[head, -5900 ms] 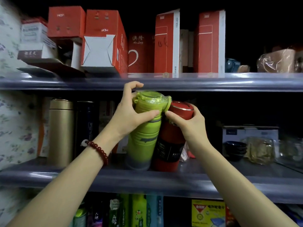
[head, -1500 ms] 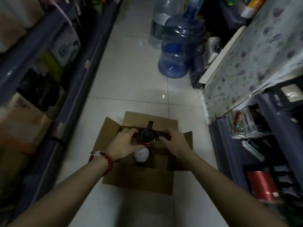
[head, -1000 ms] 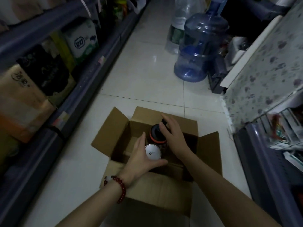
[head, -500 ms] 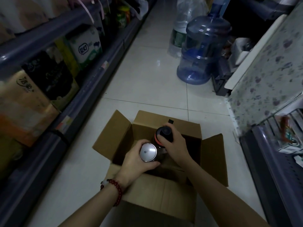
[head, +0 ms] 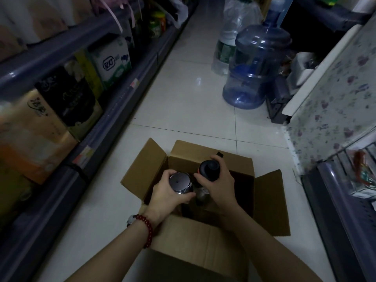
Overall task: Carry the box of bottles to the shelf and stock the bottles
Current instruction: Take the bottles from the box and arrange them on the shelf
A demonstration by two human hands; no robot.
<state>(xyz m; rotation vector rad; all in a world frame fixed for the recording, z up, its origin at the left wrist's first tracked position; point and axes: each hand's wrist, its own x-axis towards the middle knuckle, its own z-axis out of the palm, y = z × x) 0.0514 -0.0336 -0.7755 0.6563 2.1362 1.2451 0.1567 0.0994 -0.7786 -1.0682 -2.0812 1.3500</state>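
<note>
Along the left side a grey shelf unit (head: 67, 64) is running away down the aisle, its lower level carrying boxed goods: a pale carton with orange at its base (head: 34, 137) is sitting nearest, a black carton (head: 69, 98) is standing just beyond it, and a white-and-green carton (head: 110, 62) is standing farther along. On the white tiled floor (head: 183, 110) between the shelves an open cardboard box (head: 266, 192) is resting with its four flaps folded outward. Above the left part of the box opening the left hand (head: 166, 197), a red bead bracelet (head: 147, 228) circling its wrist, is gripping a silver-capped bottle (head: 180, 183), fingers and thumb curling round the bottle just under its shiny round cap. Just beside it, over the middle of the opening, the right hand (head: 220, 186) is gripping a black-capped bottle (head: 209, 169) with an orange band under the cap, fingers wrapping round its neck and upper body. Both bottles are standing upright, their lower parts hidden by the hands and the dark inside of the box, so whether they are touching the box bottom cannot be told. Farther up the aisle, right of centre, a large blue water jug (head: 256, 66) is standing on the floor with a clear water bottle (head: 234, 37) just behind it. At the far right a flower-patterned panel (head: 333, 98) is rising above another grey shelf (head: 345, 200).
</note>
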